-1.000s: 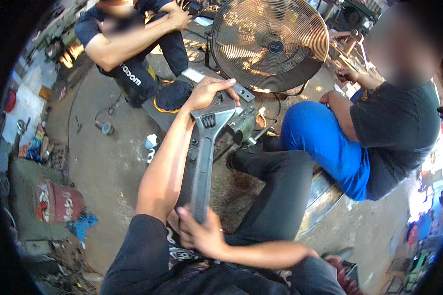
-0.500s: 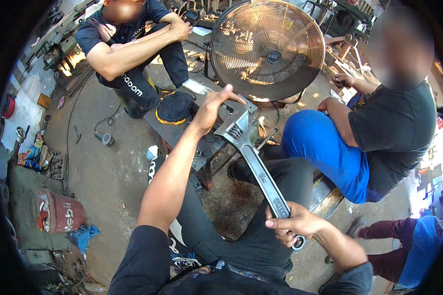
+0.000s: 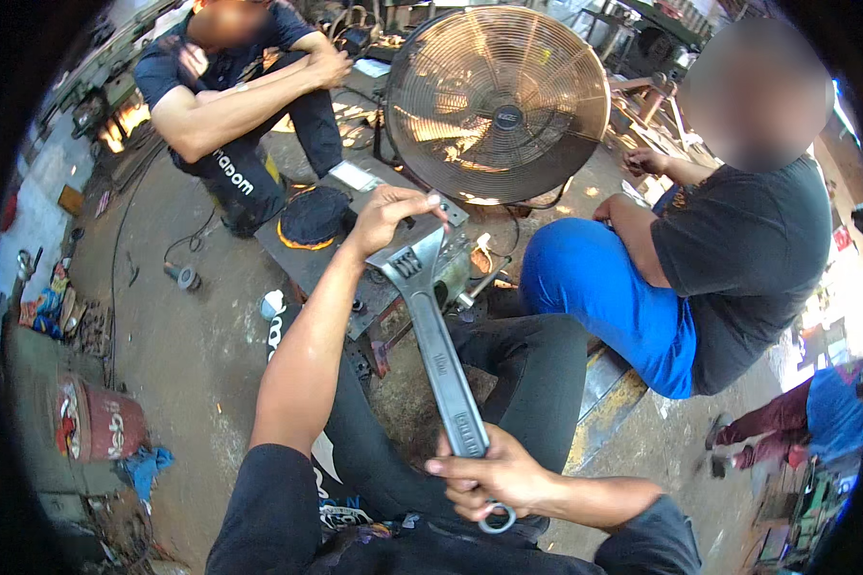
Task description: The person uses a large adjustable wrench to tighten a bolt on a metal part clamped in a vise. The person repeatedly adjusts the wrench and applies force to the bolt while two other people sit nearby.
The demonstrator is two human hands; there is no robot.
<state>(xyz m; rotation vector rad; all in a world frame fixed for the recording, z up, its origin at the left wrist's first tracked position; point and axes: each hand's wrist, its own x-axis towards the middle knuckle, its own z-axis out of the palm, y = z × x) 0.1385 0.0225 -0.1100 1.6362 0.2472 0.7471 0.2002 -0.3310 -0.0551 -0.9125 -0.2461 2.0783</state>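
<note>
A large grey adjustable wrench (image 3: 441, 355) slants across the middle of the view, over my lap. My right hand (image 3: 494, 474) wraps round the lower handle, just above the ring-shaped end. At the upper end, the fingers and thumb of my left hand (image 3: 385, 218) are closed over the wrench's jaws and partly hide the jaw opening. Below and behind the wrench head stands a low metal table (image 3: 302, 273). A round black pad with an orange edge (image 3: 316, 216) lies on it. What looks like a vise (image 3: 455, 273) with a bar handle shows just right of the wrench head.
A big round fan (image 3: 499, 105) stands beyond the table. One person (image 3: 230, 105) squats at the far left; another in blue trousers (image 3: 604, 297) sits at the right. On the left floor are an angle grinder (image 3: 182, 276), its cord and a red bucket (image 3: 105, 422). A third person (image 3: 786, 417) stands farther right.
The wrench has come left in the view and stands more upright, with both hands on it. My left thumb and fingers have drawn closer together over the jaws. The surroundings have shifted slightly left.
</note>
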